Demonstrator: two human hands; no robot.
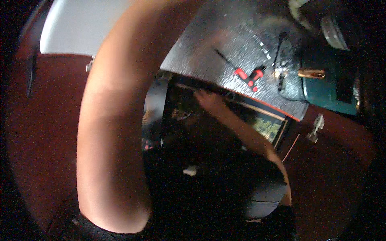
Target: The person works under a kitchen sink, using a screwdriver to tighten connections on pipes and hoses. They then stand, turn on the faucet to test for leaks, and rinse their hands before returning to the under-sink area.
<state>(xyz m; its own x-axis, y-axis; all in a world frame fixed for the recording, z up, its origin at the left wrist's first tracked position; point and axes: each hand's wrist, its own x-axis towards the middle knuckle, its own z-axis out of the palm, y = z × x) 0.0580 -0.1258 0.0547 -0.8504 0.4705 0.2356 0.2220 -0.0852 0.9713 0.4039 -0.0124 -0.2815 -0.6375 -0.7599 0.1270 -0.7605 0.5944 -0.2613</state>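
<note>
My left forearm fills the middle left and runs out past the top edge; that hand is out of sight. My right hand reaches into a dark open cabinet beneath a speckled metallic counter, fingers extended near the upper inner edge. Whatever it touches is too dark to make out. Above it on the counter lie red-and-black screwdrivers, one with a long dark shaft, beside slim dark tools and an orange-handled tool.
Reddish-brown doors with metal hinges flank the opening. A white panel is at top left. A teal case or mat lies at right, below a metal fixture.
</note>
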